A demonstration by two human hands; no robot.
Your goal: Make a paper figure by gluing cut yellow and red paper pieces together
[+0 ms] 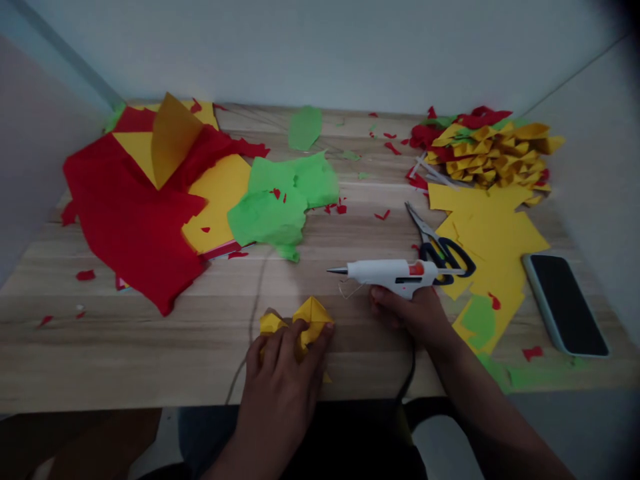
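My left hand (285,363) presses down on a small folded yellow paper piece (311,316) near the table's front edge, fingers curled over it. My right hand (413,313) grips the handle of a white hot glue gun (395,273). The gun lies level, its metal nozzle pointing left, a little above and to the right of the yellow piece. The gun's black cord drops off the front edge.
Black-handled scissors (440,247) lie right behind the glue gun. A phone (565,303) rests at the right. Folded yellow pieces (493,157) are piled at back right, yellow sheets (487,230) below them. Red paper (130,213) and green paper (280,200) cover the left and middle of the wooden table (150,333).
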